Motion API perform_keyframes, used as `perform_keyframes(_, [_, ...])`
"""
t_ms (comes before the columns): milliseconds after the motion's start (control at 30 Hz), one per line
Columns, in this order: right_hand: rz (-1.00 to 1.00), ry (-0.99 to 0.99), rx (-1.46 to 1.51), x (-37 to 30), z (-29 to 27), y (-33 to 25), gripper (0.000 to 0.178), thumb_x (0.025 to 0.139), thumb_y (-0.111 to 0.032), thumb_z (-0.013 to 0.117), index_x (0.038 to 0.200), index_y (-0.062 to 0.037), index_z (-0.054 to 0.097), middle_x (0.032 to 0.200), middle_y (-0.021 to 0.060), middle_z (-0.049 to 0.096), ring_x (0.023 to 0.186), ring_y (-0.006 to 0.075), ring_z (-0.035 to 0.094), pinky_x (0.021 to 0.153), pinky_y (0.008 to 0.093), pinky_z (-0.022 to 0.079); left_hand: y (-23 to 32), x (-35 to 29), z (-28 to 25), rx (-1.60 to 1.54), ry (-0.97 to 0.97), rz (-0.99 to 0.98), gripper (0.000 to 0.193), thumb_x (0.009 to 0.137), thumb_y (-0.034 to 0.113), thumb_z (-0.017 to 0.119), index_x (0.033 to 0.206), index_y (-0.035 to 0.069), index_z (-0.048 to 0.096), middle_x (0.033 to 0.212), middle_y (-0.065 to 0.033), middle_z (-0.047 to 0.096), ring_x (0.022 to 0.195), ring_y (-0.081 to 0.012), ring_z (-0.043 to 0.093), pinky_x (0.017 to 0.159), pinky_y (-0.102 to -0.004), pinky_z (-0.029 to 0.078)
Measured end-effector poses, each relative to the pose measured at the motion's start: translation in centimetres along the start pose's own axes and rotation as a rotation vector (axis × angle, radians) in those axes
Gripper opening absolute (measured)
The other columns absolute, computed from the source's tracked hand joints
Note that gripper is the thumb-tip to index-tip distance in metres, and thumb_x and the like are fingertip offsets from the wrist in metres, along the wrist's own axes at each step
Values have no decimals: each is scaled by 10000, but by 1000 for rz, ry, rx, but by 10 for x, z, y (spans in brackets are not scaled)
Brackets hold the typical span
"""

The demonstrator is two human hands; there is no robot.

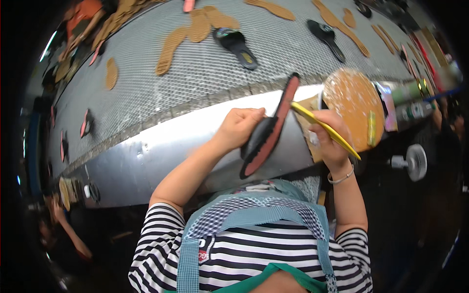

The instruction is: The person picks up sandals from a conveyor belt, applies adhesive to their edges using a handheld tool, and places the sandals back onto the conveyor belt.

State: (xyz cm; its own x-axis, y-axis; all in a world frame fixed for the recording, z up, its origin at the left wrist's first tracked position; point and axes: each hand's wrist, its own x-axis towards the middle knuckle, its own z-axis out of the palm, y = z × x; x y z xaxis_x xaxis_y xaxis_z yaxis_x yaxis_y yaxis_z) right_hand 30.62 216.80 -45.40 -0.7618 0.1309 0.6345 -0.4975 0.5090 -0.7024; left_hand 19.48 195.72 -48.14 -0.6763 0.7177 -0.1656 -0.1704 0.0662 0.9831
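In the head view, the left hand [242, 128], at the centre of the frame, grips a black sandal [277, 134] by its side, thumb uppermost; its other fingers are mostly hidden behind the upper. The sandal stands tilted, its pinkish-red sole face turned toward the right of the frame. The right hand [333, 141], right of centre, is closed around a slim yellow tool [304, 113], covering its middle. The tool's upper end is beside the sole's edge; whether it touches is hard to tell.

Below the sandal lies a shiny metal ledge [171, 146], partly covered by the left forearm. Behind the right hand, a round tan surface [349, 97] carries white smears, its lower left blocked by the hand. Across the top, a grey mesh surface [146, 93] bears tan sole pieces [199, 27] and two more black sandals [237, 46], some pieces cut off by the upper rim. A person [84, 22] at upper left is blurred and cropped; a forearm [73, 237] at lower left sinks into shadow.
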Motion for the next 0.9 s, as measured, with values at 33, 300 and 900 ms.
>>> perform_keyframes(33, [47, 40, -8, -2, 4, 7, 181, 805, 5, 650, 981, -15, 613, 851, 117, 639, 739, 242, 621, 652, 304, 495, -3, 2, 0, 9, 5, -6, 379, 981, 274, 456, 884, -31, 659, 743, -11, 632, 645, -68, 545, 602, -212, 450])
perform_keyframes(300, [542, 128, 268, -34, -11, 9, 202, 898, -39, 571, 1098, -8, 566, 939, 63, 592, 709, 122, 594, 628, 243, 519, -7, -15, -186, -60, 862, 47, 463, 950, 431, 432, 853, 45, 669, 732, -41, 621, 645, -119, 557, 607, -287, 445])
perform_keyframes(900, [814, 365, 25, -56, -85, 18, 230, 911, -100, 554, 1124, -14, 563, 860, 43, 602, 597, 77, 563, 543, 189, 458, -4, -13, -470, 576, 893, 10, 452, 957, 380, 416, 1219, 48, 578, 1144, -93, 607, 972, -189, 556, 853, -352, 429])
